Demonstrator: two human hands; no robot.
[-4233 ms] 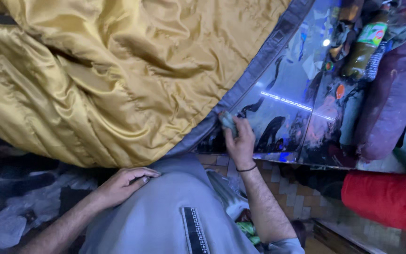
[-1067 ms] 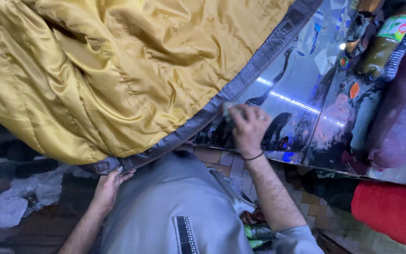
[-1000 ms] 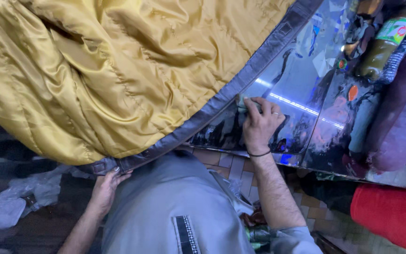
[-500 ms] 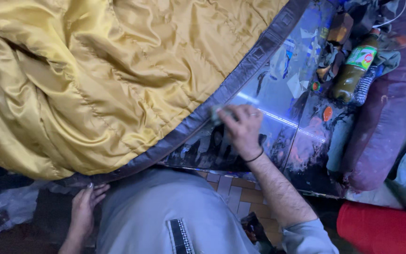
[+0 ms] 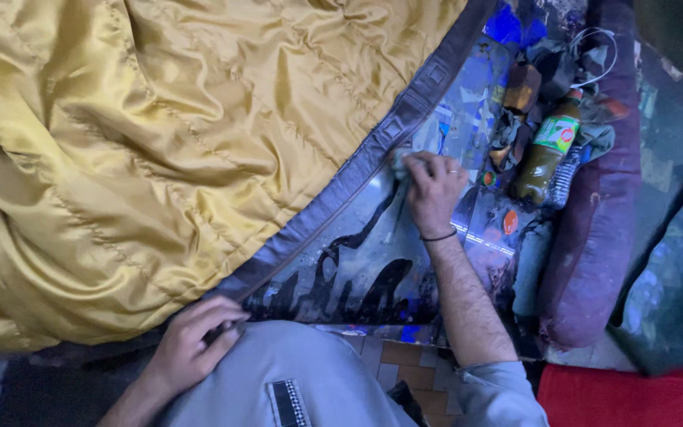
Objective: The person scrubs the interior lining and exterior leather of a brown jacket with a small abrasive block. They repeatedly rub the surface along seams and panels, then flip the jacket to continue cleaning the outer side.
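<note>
A big gold satin quilt [image 5: 160, 142] with a grey border [image 5: 357, 170] covers most of the glossy dark patterned surface [image 5: 365, 269]. My right hand [image 5: 434, 190] is stretched out over that surface, fingers closed on a small pale cloth [image 5: 399, 160] pressed down right beside the quilt's grey border. My left hand [image 5: 195, 340] rests near my grey-clad lap [image 5: 294, 375], fingers curled on the near corner of the quilt's border.
A plastic bottle with dark liquid and a green label [image 5: 545, 150] lies at the right among crumpled wrappers and a white cable [image 5: 594, 47]. A purple bolster [image 5: 598, 205] runs along the right side. Red fabric [image 5: 626, 395] lies at bottom right.
My right hand has slid further out along the grey border with the cloth. My left hand has come up from hanging below to the quilt's near corner.
</note>
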